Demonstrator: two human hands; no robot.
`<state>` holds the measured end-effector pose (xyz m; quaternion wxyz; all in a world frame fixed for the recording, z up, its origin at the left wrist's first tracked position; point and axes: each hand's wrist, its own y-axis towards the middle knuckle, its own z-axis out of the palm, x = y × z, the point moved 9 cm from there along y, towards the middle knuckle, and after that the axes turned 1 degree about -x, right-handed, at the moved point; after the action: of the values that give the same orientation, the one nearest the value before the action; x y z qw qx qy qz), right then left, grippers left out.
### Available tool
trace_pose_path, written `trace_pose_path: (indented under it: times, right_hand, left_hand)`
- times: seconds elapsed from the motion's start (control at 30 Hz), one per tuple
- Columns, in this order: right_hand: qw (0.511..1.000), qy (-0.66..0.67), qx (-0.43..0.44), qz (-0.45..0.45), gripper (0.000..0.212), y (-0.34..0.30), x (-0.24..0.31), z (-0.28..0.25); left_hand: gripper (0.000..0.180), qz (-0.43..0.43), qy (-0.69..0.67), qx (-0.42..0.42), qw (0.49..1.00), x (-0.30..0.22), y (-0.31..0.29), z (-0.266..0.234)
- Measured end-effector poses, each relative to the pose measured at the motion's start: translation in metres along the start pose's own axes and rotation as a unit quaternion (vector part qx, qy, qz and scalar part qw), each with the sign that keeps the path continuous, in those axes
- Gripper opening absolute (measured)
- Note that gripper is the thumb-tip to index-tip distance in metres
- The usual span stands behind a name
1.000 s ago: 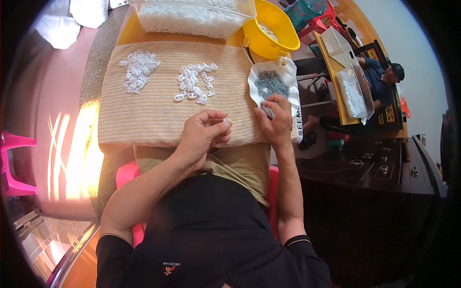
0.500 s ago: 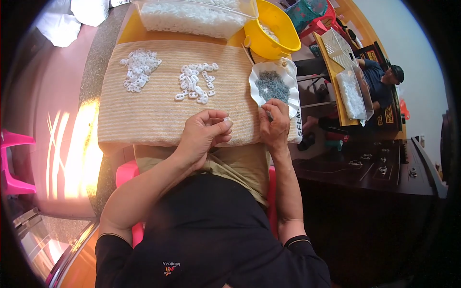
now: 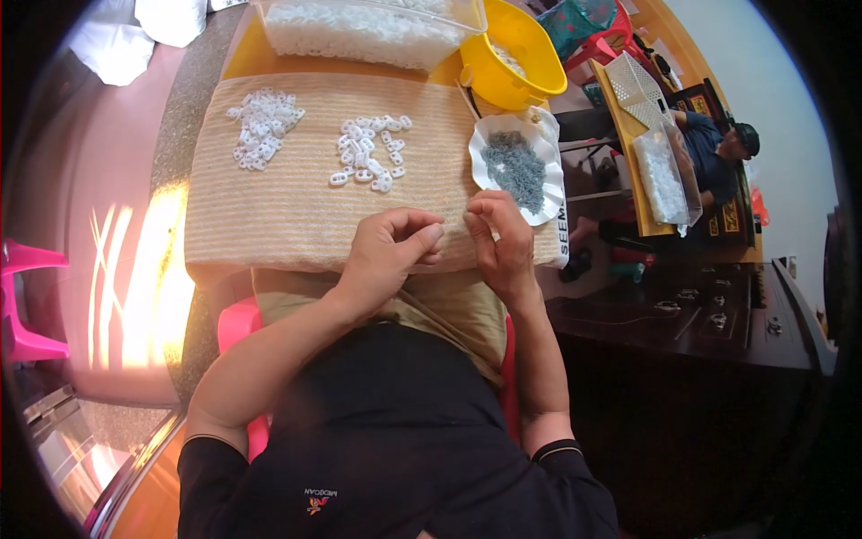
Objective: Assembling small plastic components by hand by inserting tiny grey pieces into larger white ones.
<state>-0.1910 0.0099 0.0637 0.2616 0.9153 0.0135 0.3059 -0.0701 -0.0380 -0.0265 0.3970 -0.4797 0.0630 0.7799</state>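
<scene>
Over the near edge of the striped cloth (image 3: 269, 211), my left hand (image 3: 388, 251) is closed, thumb against index finger. The small white plastic piece seen in that pinch a moment ago is mostly hidden by the fingertips. Facing it, my right hand (image 3: 505, 247) pinches with thumb and forefinger; whatever lies between them is too small to make out. A fluted white dish (image 3: 553, 190) holds a heap of small grey metal-looking pieces (image 3: 515, 166), just beyond my right hand. White two-holed plastic pieces lie in a middle cluster (image 3: 364, 148) and a left pile (image 3: 267, 126).
At the back stand a clear bin (image 3: 359, 36) full of white pieces and a yellow tub (image 3: 530, 76). To the right, another person (image 3: 705, 153) sits at a table with a clear box (image 3: 660, 184). A pink stool (image 3: 31, 305) stands at left.
My right hand has drawn back from the grey pieces in the dish and moved left toward my left hand. My left hand has shifted slightly right, its fingertips now near the right's.
</scene>
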Motion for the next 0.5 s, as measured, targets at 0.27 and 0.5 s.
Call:
trace_pose_path:
  times: [0.27,0.5]
  right_hand:
    - [0.997,0.038,0.06,-0.011,0.015,-0.002,0.026,0.011]
    - [0.995,0.056,0.082,-0.02,0.014,0.001,0.026,0.011]
  left_hand:
    - [0.02,0.025,0.05,0.05,0.997,-0.002,0.0,0.006]
    - [0.02,-0.043,0.017,0.069,0.997,0.001,0.0,0.006]
